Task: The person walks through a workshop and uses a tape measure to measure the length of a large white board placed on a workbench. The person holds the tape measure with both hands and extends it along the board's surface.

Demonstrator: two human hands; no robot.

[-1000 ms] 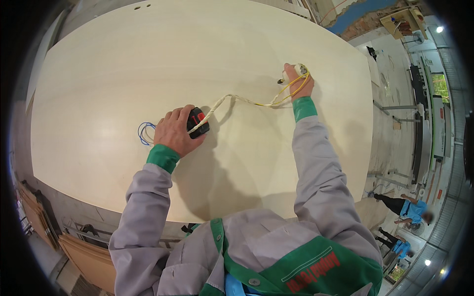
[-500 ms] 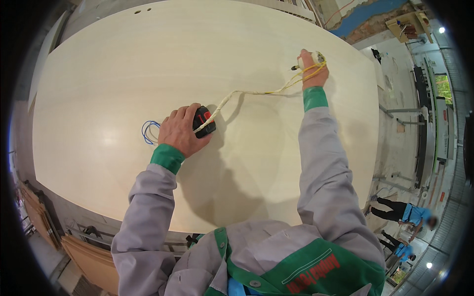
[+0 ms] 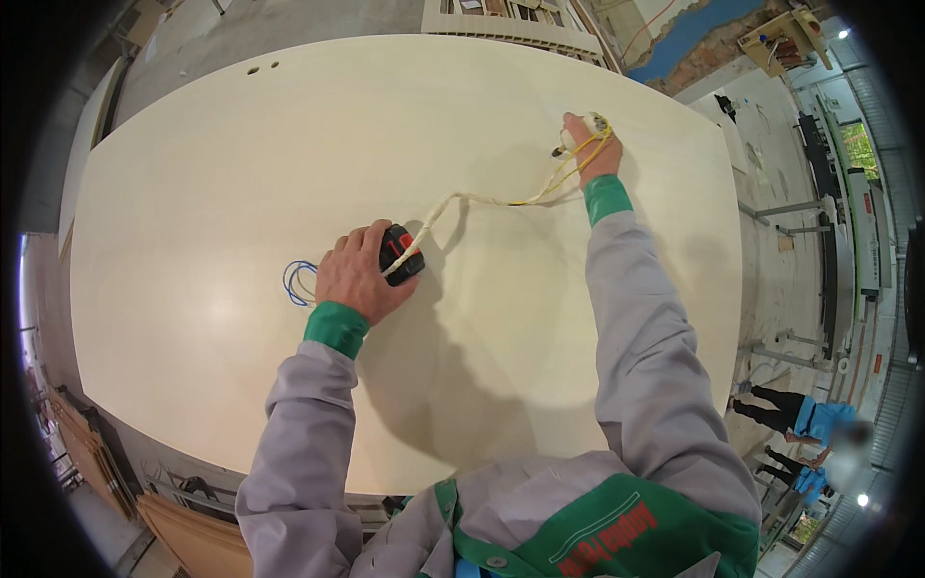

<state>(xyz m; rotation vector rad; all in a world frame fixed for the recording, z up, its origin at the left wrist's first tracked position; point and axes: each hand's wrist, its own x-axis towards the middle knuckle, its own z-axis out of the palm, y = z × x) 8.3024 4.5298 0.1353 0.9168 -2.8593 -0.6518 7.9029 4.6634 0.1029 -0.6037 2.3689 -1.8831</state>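
A large pale panel (image 3: 241,173) lies flat before me. Near its middle, my left hand (image 3: 358,277) is closed around a black and red block (image 3: 399,252) that looks like a power tool battery pack. A cream-wrapped cable (image 3: 445,204) runs across the block and over the panel to my right hand (image 3: 597,162). Farther off on the right, that hand is closed around a small white rounded device (image 3: 570,141) with a dark tip. Yellow wires (image 3: 586,150) loop over its fingers. Thin blue wire loops (image 3: 292,279) lie left of my left hand. My fingers hide much of the white device.
Two small dark holes (image 3: 263,67) sit near the panel's far left edge. Beyond the far edge stands a rack of wood strips (image 3: 511,37). Brown boards (image 3: 193,535) lean at the lower left. Metal supports (image 3: 785,207) and two people in blue tops (image 3: 819,421) are at the right.
The view has tilted, so the panel sits lower and more of its far edge shows. Both hands keep their holds; the right hand appears slightly closer to the left.
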